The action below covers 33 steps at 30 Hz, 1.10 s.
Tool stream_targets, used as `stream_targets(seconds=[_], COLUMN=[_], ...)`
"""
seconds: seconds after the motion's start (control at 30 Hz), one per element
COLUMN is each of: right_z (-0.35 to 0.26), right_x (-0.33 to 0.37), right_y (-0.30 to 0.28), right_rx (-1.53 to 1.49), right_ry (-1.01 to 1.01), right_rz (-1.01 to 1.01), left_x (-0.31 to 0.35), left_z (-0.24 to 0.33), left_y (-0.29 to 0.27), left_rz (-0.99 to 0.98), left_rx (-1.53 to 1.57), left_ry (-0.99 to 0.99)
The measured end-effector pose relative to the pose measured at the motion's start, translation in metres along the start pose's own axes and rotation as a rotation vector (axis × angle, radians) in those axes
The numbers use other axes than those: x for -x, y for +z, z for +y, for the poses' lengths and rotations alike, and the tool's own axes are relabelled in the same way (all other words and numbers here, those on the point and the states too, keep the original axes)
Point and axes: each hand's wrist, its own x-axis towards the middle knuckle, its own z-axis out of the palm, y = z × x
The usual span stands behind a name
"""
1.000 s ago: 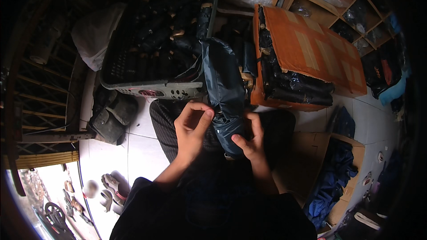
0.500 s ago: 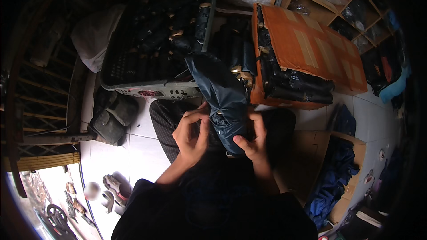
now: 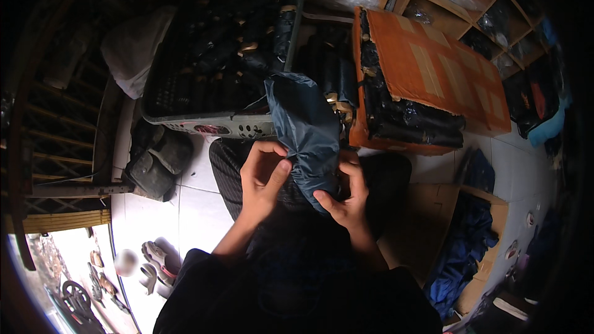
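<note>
- The blue cloth (image 3: 306, 120) is above my lap (image 3: 224, 173), far end toward twelve o'clock.
- My left hand (image 3: 260, 176), at its eight, is half curled at the edge; I cannot tell whether it grips.
- My right hand (image 3: 350, 196), at five, closes round its lower end.
- Dark crate (image 3: 213, 119) at eleven; orange carton (image 3: 436, 68) at two.

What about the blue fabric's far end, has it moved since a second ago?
Yes: relative to the plastic basket, the blue fabric's far end is lower in view and slightly left.
</note>
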Motion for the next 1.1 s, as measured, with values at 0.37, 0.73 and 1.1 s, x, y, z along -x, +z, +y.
stream_targets(seconds=[0.37,0.73,1.1], right_z=[0.002,-0.005,0.000], right_x=[0.000,-0.001,-0.004], right_y=[-0.012,-0.003,-0.001], right_rx=[-0.100,-0.172,0.172], right_ry=[0.081,0.100,-0.159], right_rz=[-0.027,-0.050,-0.023], left_x=[-0.030,-0.006,0.002], left_z=[0.024,-0.007,-0.016], left_y=[-0.009,0.010,0.009], left_rz=[-0.239,0.187,0.102], left_rx=[-0.640,-0.431,0.238], left_ry=[0.456,0.524,0.076])
